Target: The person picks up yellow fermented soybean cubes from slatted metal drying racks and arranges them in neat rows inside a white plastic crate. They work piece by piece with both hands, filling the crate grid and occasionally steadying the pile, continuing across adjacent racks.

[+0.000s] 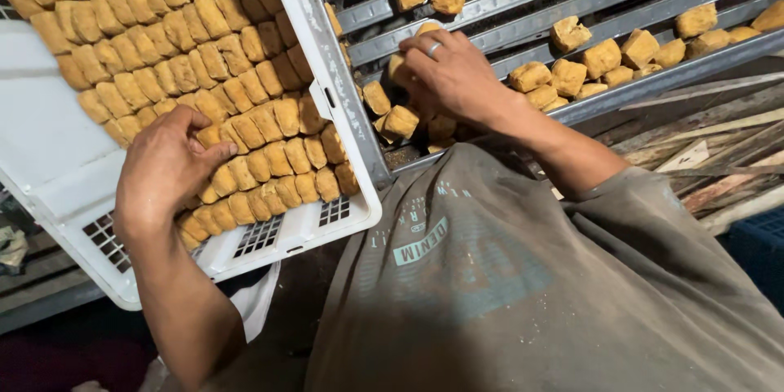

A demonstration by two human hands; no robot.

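My left hand (163, 167) rests on the golden-brown fried cubes (204, 57) packed in rows in a white plastic crate (57, 155), fingers curled over the lower rows. My right hand (449, 73), with a ring on one finger, reaches into a grey metal rack tray (490, 0) and closes around several loose cubes (400, 118) near the tray's front corner. Its fingertips are hidden under the palm.
More loose cubes (604, 57) lie scattered along the metal tray to the right and at the back. Wooden planks (719, 139) lie below the tray at right. My grey shirt (531, 294) fills the lower middle. A dark blue crate edge (759, 245) shows at far right.
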